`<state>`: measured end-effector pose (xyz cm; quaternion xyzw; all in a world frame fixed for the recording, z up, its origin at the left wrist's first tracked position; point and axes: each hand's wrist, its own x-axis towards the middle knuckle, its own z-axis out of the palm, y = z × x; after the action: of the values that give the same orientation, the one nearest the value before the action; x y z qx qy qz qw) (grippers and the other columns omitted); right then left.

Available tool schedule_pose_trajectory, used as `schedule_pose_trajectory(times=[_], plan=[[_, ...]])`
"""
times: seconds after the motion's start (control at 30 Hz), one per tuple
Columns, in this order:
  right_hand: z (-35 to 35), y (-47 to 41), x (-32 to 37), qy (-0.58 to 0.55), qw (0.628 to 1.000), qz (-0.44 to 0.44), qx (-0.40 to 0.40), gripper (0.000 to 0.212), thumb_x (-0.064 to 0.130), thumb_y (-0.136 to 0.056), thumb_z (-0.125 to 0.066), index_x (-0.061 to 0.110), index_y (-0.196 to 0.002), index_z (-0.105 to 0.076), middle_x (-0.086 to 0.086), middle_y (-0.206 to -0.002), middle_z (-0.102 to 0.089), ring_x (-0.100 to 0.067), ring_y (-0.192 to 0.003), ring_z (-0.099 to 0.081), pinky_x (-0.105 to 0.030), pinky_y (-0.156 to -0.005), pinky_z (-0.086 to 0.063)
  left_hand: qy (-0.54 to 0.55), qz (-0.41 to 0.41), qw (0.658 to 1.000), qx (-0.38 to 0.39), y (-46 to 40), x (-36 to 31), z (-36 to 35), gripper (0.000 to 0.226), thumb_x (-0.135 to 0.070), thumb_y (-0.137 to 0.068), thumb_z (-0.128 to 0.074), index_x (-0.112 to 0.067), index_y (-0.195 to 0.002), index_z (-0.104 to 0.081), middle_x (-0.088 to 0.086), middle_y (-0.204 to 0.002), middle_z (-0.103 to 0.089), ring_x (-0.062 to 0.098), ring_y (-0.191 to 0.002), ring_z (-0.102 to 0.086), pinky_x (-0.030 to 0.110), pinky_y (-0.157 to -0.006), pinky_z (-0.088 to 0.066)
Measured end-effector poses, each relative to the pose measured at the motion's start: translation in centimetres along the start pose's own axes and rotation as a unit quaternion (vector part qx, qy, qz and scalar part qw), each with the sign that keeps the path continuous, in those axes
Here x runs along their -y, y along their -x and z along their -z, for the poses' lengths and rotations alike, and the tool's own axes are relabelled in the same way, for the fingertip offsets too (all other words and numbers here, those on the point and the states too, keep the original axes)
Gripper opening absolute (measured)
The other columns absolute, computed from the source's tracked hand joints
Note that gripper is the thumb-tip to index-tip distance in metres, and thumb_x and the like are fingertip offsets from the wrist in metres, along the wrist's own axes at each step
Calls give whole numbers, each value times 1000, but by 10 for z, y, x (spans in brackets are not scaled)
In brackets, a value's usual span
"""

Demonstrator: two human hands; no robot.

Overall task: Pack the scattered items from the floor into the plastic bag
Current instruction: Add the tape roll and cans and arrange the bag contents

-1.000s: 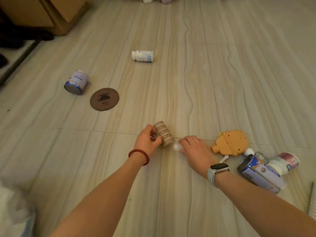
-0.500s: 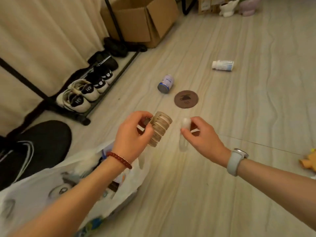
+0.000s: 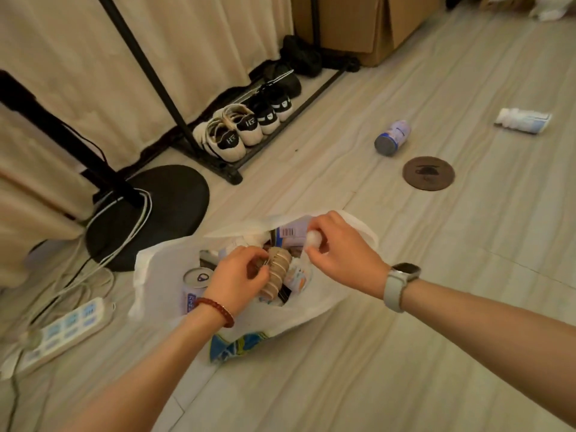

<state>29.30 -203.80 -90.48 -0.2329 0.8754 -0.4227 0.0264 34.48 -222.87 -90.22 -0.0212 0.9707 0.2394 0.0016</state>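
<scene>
While our left hand (image 3: 238, 275) curls its fingers round the ribbed tan coil (image 3: 278, 272) and our right hand (image 3: 338, 244) pinches a small white ball (image 3: 313, 239) between thumb and fingertips, both sit directly over the mouth of the plastic bag (image 3: 311, 310). We judge the coil light and somewhat springy, best held across its ribs as now; the ball looks light and smooth, liable to slip or roll if dropped outside the bag. The bag itself is thin and limp, its mouth sagging open over a can (image 3: 196, 283) and cartons already inside. Beyond the bag, well apart on the pale plank floor (image 3: 436, 307), lie a small tin (image 3: 392, 137), a white bottle (image 3: 523, 120) and a brown disc (image 3: 428, 173). Left of the bag are a power strip (image 3: 67, 327), a black stand base (image 3: 156, 210) and a shoe rack (image 3: 249, 126) against a curtain.
</scene>
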Motion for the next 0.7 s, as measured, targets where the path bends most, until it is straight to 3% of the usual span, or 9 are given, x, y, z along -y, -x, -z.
schedule_pose_trajectory(times=[0.13, 0.23, 0.3, 0.4, 0.5, 0.57, 0.67, 0.7], plan=[[-2, 4, -15, 71, 997, 30, 6, 24, 14, -87, -53, 8, -110, -50, -10, -110, -47, -32, -83, -56, -47, -75, -49, -36, -44, 998, -20, 0, 1, -8, 24, -21, -84, -60, -14, -107, -61, 3, -100, -57, 17, -84, -55, 32, -75, -51], [-12, 7, -18, 131, 989, 55, 40, 26, 11, -87, -53, 5, -113, -51, -13, -115, -49, -33, -77, -56, -45, -64, -49, -139, -85, 987, -17, -1, 2, -10, 25, -31, -84, -53, -15, -99, -64, 5, -93, -61, 24, -78, -60, 36, -58, -54], [-22, 9, -19, 170, 981, 81, 45, 23, 8, -81, -61, 4, -103, -55, -13, -102, -57, -33, -66, -58, -38, -51, -46, -184, -83, 979, -40, -3, 6, -9, 32, -35, -80, -43, -14, -88, -66, 6, -79, -63, 26, -68, -60, 33, -52, -50], [-30, 4, -28, 284, 954, 90, 13, 27, 19, -64, -77, 13, -82, -58, -2, -78, -64, -23, -64, -59, -28, -64, -36, -198, -60, 976, -73, -3, 10, -5, 18, -25, -79, -55, -13, -87, -66, 7, -78, -64, 28, -71, -59, 34, -62, -45], [-31, 0, -32, 365, 928, 73, 4, 31, 30, -57, -81, 17, -71, -57, 1, -68, -62, -20, -61, -56, -28, -58, -41, -134, -48, 982, -125, -3, 14, 9, 18, -20, -80, -59, -11, -94, -65, 10, -86, -64, 27, -78, -58, 34, -66, -43], [-33, 1, -34, 376, 922, 88, 5, 28, 30, -59, -80, 17, -69, -58, 0, -65, -60, -21, -59, -55, -29, -58, -41, -160, -89, 973, -139, -3, 20, 17, 22, -22, -80, -54, -12, -95, -65, 10, -90, -63, 25, -81, -57, 32, -66, -43], [-35, 1, -36, 371, 918, 138, -5, 23, 25, -61, -79, 15, -69, -60, -1, -62, -59, -22, -58, -54, -29, -62, -29, -230, -105, 963, -96, 2, 35, 16, 21, -7, -71, -71, -12, -91, -67, 11, -92, -66, 30, -82, -61, 35, -70, -48], [-36, 1, -36, 365, 919, 148, -6, 23, 22, -60, -80, 15, -69, -60, -1, -62, -59, -21, -57, -55, -28, -61, -32, -242, -92, 963, -69, 5, 38, 15, 27, -3, -66, -74, -12, -91, -67, 11, -93, -67, 31, -84, -63, 37, -72, -49]])
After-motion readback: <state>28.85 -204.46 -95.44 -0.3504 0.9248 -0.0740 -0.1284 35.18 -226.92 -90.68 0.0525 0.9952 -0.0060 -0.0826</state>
